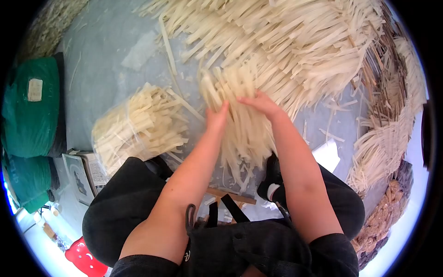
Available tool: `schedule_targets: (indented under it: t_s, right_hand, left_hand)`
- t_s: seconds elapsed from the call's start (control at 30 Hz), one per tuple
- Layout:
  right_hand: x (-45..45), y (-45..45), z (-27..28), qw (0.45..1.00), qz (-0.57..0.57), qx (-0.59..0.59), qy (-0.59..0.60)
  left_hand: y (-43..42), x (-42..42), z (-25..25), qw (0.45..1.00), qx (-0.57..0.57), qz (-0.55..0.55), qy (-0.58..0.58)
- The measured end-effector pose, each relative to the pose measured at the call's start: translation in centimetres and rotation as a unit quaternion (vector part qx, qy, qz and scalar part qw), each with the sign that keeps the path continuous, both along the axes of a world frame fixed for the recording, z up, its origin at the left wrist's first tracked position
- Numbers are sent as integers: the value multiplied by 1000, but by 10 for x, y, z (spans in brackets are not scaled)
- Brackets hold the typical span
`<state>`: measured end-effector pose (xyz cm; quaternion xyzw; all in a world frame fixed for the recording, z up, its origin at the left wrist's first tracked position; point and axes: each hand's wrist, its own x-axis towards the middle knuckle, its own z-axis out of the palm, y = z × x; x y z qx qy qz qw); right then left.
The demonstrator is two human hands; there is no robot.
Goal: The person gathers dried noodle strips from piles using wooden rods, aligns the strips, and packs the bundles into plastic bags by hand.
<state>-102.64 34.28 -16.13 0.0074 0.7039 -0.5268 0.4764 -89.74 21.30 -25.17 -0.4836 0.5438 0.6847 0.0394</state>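
Observation:
A loose bundle of pale flat strips [242,124] lies between my knees, its upper end slightly blurred. My left hand [218,117] presses against its left side, thumb pointing up and the other fingers hidden. From the right, my right hand [260,104] reaches over the bundle's upper part, thumb and fingers around the strips. Beyond both hands spreads a wide layered mass of similar strips [304,51]. A second bundle, wrapped in clear plastic [138,127], lies to the left of my left hand.
Green wrapped bags [32,108] stand at the far left, above a framed picture [78,177]. Strips on thin sticks [387,120] run down the right side. A wooden piece [230,195] lies between my legs. A red object [86,257] is at lower left.

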Motion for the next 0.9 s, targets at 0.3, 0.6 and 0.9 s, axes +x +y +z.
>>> schedule_targets:
  t_s: [0.3,0.6,0.9]
  right_hand:
    - [-3,7,-13,941,23,197,275]
    - [-40,-78,-15,777,118,136,603]
    - [-43,-157,-11,795,323,165,487]
  left_hand:
    - [-19,8,41,948,-304,22,-90]
    - [-19,16,12,971,-221,83,-44]
    - [42,41,27,970,-236,-53,9]
